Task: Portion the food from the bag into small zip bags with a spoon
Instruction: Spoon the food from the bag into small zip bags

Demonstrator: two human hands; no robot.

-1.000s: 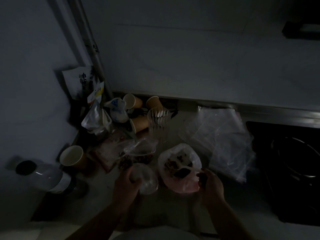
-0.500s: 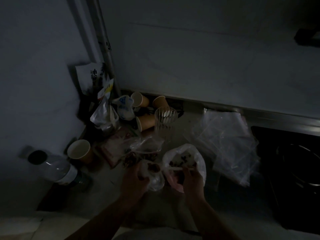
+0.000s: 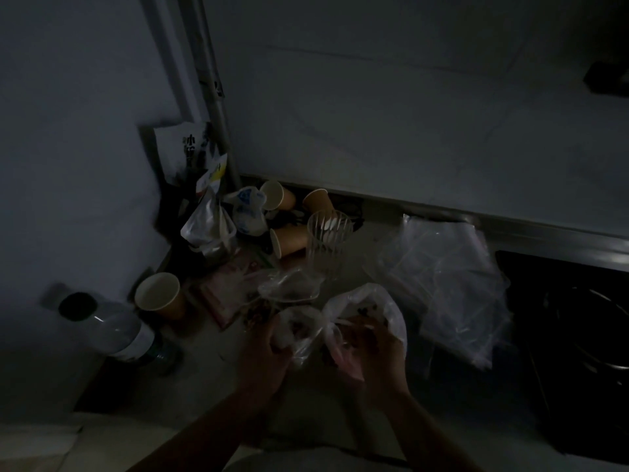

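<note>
The scene is very dark. My left hand [image 3: 263, 356] grips a small clear zip bag [image 3: 296, 330] with a little dark food inside, its mouth held up. Just right of it stands the white food bag [image 3: 381, 303], open, with dark pieces inside. My right hand [image 3: 376, 352] is at the food bag's mouth, holding a pale spoon [image 3: 347, 322] whose handle points left toward the small bag. A filled zip bag [image 3: 289, 287] lies just behind my left hand.
A heap of empty zip bags [image 3: 452, 284] lies at the right, beside a dark stove [image 3: 585, 328]. A ribbed glass [image 3: 328, 238], several paper cups [image 3: 158, 294] and packets crowd the back corner. A bottle [image 3: 112, 330] stands at the left.
My right hand has moved from the food bag's right edge to its mouth, carrying the spoon toward the small bag. The left hand has lifted the small bag closer to the food bag.
</note>
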